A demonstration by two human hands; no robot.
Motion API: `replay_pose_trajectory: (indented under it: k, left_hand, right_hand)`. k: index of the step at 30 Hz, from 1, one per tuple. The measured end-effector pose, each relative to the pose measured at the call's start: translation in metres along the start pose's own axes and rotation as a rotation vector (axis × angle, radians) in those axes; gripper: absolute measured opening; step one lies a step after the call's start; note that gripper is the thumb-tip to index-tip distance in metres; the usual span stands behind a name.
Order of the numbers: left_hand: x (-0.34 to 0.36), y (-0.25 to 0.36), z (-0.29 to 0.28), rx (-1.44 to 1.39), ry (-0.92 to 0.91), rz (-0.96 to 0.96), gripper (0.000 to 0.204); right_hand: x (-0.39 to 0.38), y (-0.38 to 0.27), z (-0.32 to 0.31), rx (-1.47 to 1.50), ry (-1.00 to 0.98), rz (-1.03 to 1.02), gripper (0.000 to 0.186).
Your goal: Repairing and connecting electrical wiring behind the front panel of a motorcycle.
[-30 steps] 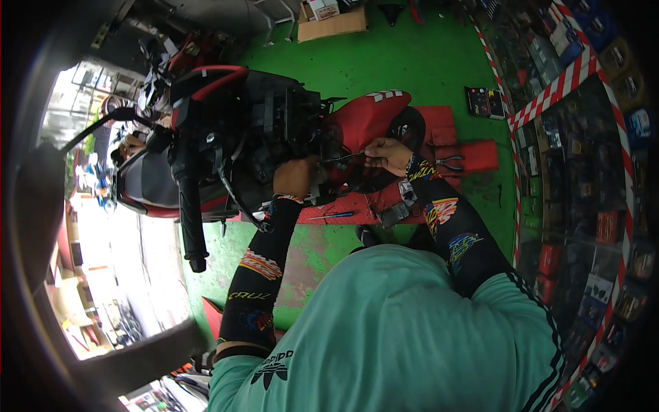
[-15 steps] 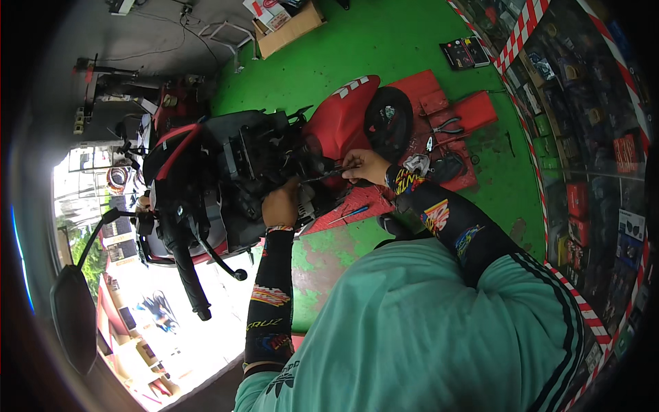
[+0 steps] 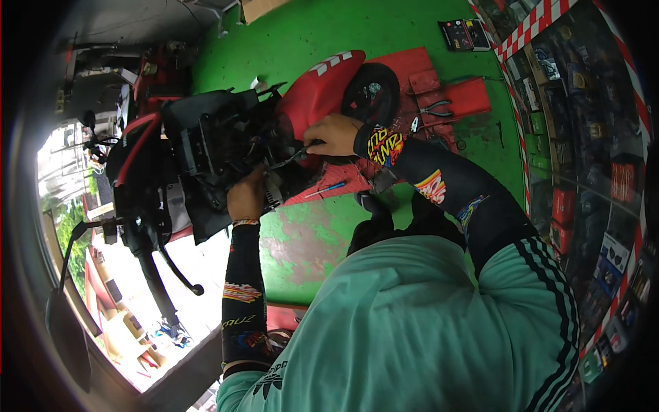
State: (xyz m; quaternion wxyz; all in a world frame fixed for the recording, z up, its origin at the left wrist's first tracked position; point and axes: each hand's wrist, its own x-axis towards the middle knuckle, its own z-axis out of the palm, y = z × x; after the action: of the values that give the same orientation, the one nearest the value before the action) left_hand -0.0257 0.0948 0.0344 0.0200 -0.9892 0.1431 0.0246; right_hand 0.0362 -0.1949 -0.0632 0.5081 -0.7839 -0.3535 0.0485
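Head view: loose by the near edge of the red platform (image 3: 416,66), a blue-handled screwdriver (image 3: 333,187). Just beyond, with the right hand (image 3: 333,135), pinching a dark wire-like strand (image 3: 284,163) beside the motorcycle's (image 3: 195,141) bared middle; with the left hand (image 3: 247,196), reaching in there, grip hidden, impossible to tell. Opened up already, not yet covered; handling seemingly unfinished. Farther, toward the platform's right end, pliers (image 3: 435,110).
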Motion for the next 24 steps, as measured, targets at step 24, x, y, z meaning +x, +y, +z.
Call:
replay_pose_trajectory:
  k: [24]
  left_hand:
    - [-0.014,-0.025,0.018,-0.271,-0.145,-0.407,0.035]
  right_hand:
    - [-0.376,0.287,0.319,-0.041,0.080,1.523,0.046]
